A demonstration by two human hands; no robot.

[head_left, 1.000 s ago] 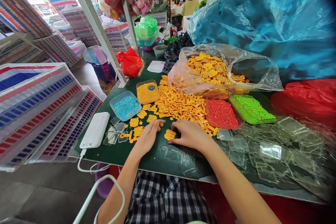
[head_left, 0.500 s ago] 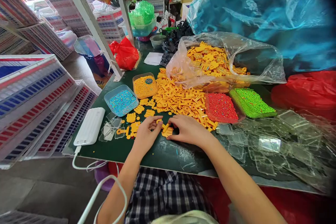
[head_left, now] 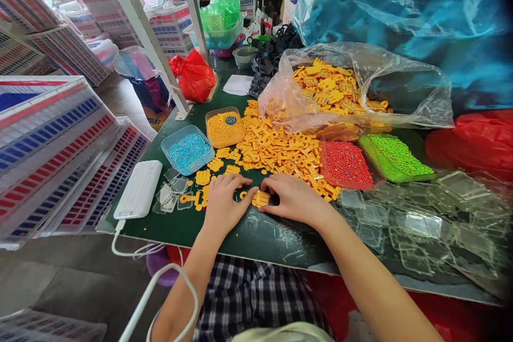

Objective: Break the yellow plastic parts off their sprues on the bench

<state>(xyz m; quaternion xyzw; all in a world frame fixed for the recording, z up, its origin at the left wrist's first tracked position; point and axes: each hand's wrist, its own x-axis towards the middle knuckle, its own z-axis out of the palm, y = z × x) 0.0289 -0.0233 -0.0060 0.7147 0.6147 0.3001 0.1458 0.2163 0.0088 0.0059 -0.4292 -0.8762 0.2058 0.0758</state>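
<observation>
A small flat ribbed piece of yellow plastic (head_left: 261,199) lies between my hands near the table's front edge. My right hand (head_left: 294,199) grips its right side between thumb and fingers. My left hand (head_left: 226,202) has its fingers stretched out, and its thumb tip touches the piece's left side. In the gap between left thumb and forefinger shows a yellow ring end (head_left: 242,194); the rest of that part is hidden. More ribbed and ring-ended yellow parts (head_left: 202,177) lie left of my left hand. Behind both hands spreads a heap of yellow parts (head_left: 280,152).
Trays of blue beads (head_left: 190,152), yellow beads (head_left: 224,127), red beads (head_left: 347,163) and green beads (head_left: 396,156) flank the heap. Clear plastic cases (head_left: 425,224) cover the right side. A white power bank (head_left: 138,189) with a cable lies left. An open bag (head_left: 409,83) holds more yellow parts.
The fingers of my left hand have spread from their pinch at the ring end, and its thumb has come against the ribbed piece. My right hand has closed in on the piece. The view has shifted slightly.
</observation>
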